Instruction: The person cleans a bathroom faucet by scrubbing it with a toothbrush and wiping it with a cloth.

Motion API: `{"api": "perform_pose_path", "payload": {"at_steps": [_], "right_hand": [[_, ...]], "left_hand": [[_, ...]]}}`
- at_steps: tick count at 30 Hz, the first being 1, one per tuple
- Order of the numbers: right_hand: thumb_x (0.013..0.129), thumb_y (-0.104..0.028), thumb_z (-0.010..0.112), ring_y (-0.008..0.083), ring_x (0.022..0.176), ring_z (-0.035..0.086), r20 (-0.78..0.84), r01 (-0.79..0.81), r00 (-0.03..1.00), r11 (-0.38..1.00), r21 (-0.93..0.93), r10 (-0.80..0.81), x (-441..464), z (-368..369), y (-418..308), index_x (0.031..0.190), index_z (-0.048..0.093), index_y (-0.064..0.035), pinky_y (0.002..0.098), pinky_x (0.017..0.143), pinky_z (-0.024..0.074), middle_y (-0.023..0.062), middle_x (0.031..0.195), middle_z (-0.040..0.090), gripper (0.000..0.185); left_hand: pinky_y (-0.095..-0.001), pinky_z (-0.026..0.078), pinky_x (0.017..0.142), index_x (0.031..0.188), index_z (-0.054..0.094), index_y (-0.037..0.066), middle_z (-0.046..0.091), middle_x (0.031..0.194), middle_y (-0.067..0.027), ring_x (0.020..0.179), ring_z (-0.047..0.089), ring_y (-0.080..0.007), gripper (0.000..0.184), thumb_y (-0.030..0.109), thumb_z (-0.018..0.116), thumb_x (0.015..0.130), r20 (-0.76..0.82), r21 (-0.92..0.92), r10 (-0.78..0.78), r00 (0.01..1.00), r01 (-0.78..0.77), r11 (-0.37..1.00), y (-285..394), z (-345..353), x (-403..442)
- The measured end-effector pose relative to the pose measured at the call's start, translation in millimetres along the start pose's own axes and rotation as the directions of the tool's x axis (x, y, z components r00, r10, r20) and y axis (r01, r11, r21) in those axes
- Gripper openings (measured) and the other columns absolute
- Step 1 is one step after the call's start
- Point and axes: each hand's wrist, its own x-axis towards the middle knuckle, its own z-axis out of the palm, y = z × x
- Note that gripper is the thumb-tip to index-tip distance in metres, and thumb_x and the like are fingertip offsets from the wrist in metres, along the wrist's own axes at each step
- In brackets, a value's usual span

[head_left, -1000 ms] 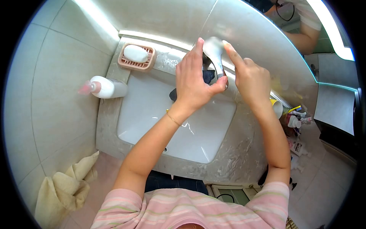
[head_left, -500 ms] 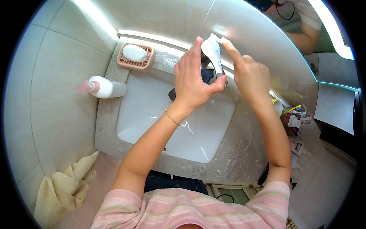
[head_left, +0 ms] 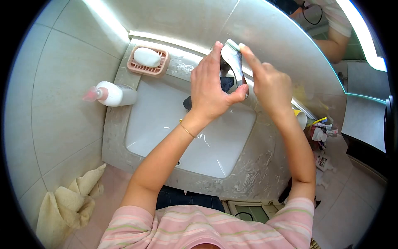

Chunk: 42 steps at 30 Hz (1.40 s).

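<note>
At the back of the white sink [head_left: 186,153], a chrome faucet [head_left: 235,62] with white, foamy-looking marks on its lever rises between my hands. My left hand [head_left: 209,85] curves around the faucet's left side, thumb against its lower part and fingers stretched up along it. A small white-bristled brush [head_left: 232,44] lies across the lever's top end. My right hand [head_left: 271,83] grips this brush, index finger extended along it and the other fingers curled; the handle is mostly hidden. Dark cloth [head_left: 226,84] sits under the faucet, partly behind my left hand.
A pink soap dish [head_left: 162,68] holds white soap [head_left: 147,57] at the back left. Left of the sink stands a white pump bottle [head_left: 118,94]. On the right are a yellow-and-white cup [head_left: 300,118] and several toiletries. A cream towel [head_left: 68,203] hangs lower left; a mirror edges the upper right.
The brush and my right index finger have shifted slightly on the lever's top end, bristles now showing more clearly. My left hand stays around the faucet.
</note>
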Motion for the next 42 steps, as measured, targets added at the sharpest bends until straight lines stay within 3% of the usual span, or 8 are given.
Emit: {"api": "perform_pose_path", "payload": {"at_steps": [2, 13, 17, 25, 30, 33, 35, 42], "right_hand": [[0.072, -0.011, 0.064, 0.0212, 0.046, 0.057, -0.066, 0.12, 0.991, 0.99, 0.078, -0.115, -5.9, 2.9, -7.4, 0.129, 0.053, -0.0295, 0.0342, 0.041, 0.0439, 0.0032, 0.057, 0.052, 0.061], [0.069, -0.015, 0.067, 0.0229, 0.046, 0.057, -0.041, 0.016, 0.999, 1.0, -0.011, -0.016, 1.6, 4.8, 6.0, 0.131, 0.054, -0.0324, 0.0352, 0.042, 0.0451, 0.0042, 0.057, 0.052, 0.066], [0.067, -0.016, 0.068, 0.0234, 0.045, 0.056, -0.02, 0.114, 0.993, 0.993, 0.02, -0.114, 0.2, 2.2, -1.3, 0.131, 0.054, -0.0328, 0.0362, 0.042, 0.045, 0.0046, 0.058, 0.052, 0.068], [0.074, -0.007, 0.06, 0.0222, 0.047, 0.057, -0.041, 0.044, 0.998, 0.999, -0.012, -0.045, 3.8, 5.2, 13.7, 0.131, 0.051, -0.0313, 0.0347, 0.044, 0.0435, 0.0047, 0.058, 0.053, 0.062], [0.075, -0.008, 0.061, 0.0232, 0.047, 0.055, 0.075, 0.061, 0.996, 0.992, -0.108, -0.053, -13.5, 15.3, 22.4, 0.134, 0.05, -0.0334, 0.0359, 0.044, 0.0434, 0.0042, 0.058, 0.051, 0.065], [0.074, -0.007, 0.062, 0.0222, 0.046, 0.053, -0.126, -0.042, 0.99, 0.99, 0.135, 0.059, -21.6, 13.1, 19.3, 0.133, 0.05, -0.0342, 0.0357, 0.044, 0.0431, 0.0039, 0.057, 0.048, 0.066], [0.073, -0.007, 0.064, 0.0203, 0.045, 0.05, -0.145, 0.161, 0.979, 0.977, 0.142, -0.141, -18.5, 8.9, 6.1, 0.133, 0.052, -0.0347, 0.0346, 0.043, 0.0424, 0.0029, 0.055, 0.045, 0.067], [0.07, -0.009, 0.066, 0.0198, 0.041, 0.048, -0.055, 0.166, 0.985, 0.98, 0.107, -0.161, -16.9, 0.9, 3.3, 0.133, 0.051, -0.0362, 0.0339, 0.04, 0.0413, 0.0022, 0.054, 0.044, 0.07]], "left_hand": [[-0.0433, 0.032, 0.099, 0.146, 0.022, 0.002, 0.049, 0.126, -0.016, 0.115, 0.046, -0.0316, 0.102, 0.042, 0.072, 0.066, -0.027, 0.026, 0.018, 0.999, -0.017, 1.0, -0.2, 0.1, -0.3], [-0.0438, 0.031, 0.101, 0.145, 0.022, 0.0, 0.048, 0.128, -0.0184, 0.119, 0.045, -0.0334, 0.103, 0.042, 0.072, 0.065, -0.02, 0.051, 0.013, 1.0, -0.012, 0.999, 0.6, 0.0, -1.5], [-0.0437, 0.032, 0.1, 0.145, 0.02, -0.001, 0.048, 0.129, -0.0167, 0.118, 0.046, -0.0336, 0.106, 0.041, 0.073, 0.064, -0.04, 0.034, 0.031, 0.999, -0.03, 0.999, -2.7, 2.9, -1.1], [-0.0445, 0.029, 0.102, 0.145, 0.02, 0.0, 0.045, 0.134, -0.0165, 0.121, 0.043, -0.0338, 0.105, 0.041, 0.073, 0.065, -0.046, 0.043, 0.044, 0.998, -0.043, 0.998, -1.6, 2.6, -1.5], [-0.0447, 0.03, 0.102, 0.145, 0.02, 0.0, 0.045, 0.134, -0.0163, 0.12, 0.043, -0.0333, 0.106, 0.04, 0.074, 0.064, -0.042, 0.019, 0.033, 0.999, -0.032, 0.999, -3.9, 3.6, 1.9], [-0.0445, 0.031, 0.101, 0.145, 0.02, 0.0, 0.046, 0.135, -0.0165, 0.119, 0.044, -0.0333, 0.106, 0.039, 0.074, 0.063, -0.032, 0.022, 0.026, 0.999, -0.025, 0.999, -3.0, 3.8, -1.7], [-0.0439, 0.032, 0.1, 0.145, 0.02, 0.001, 0.046, 0.135, -0.0166, 0.119, 0.045, -0.0331, 0.105, 0.039, 0.074, 0.064, -0.012, 0.011, 0.015, 1.0, -0.015, 1.0, -2.4, 1.9, -1.1], [-0.0435, 0.032, 0.1, 0.145, 0.022, 0.001, 0.047, 0.13, -0.0172, 0.119, 0.045, -0.0334, 0.105, 0.042, 0.073, 0.064, -0.016, 0.015, 0.011, 1.0, -0.011, 1.0, -4.0, 3.2, -1.5]]}}
